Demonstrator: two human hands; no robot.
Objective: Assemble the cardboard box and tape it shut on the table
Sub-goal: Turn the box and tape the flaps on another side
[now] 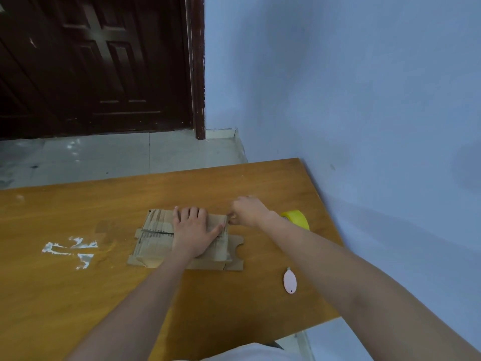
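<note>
- Left hand (192,231): palm down, fingers straight and spread slightly, pressed flat on top of the cardboard box (182,241); thumb angled out toward the right edge of the box.
- Right hand (248,211): fingers curled, tips pinching at the upper right corner of the box. What sits between the fingertips is too small to tell.
- Both forearms enter from the lower edge of the frame and meet over the box at centre.
- Cardboard box: lies flattened on the bench (78,295), centre of frame. Worn tape strips and a dark line show across its top face; a tab with a rounded notch sticks out at its lower right.
- Tape roll (299,217): yellow, on the bench just right of the right hand, partly hidden behind the wrist.
- Pink oval object (290,280): on the bench, below and to the right of the box, apart from it. Cannot tell what it is.
- Shiny tape scraps (73,250): stuck on the bench surface, left of the box.
- Surroundings: dark wooden door (99,63) at upper left, pale tiled floor (117,155) beyond the bench, blue wall (351,87) along the right.
</note>
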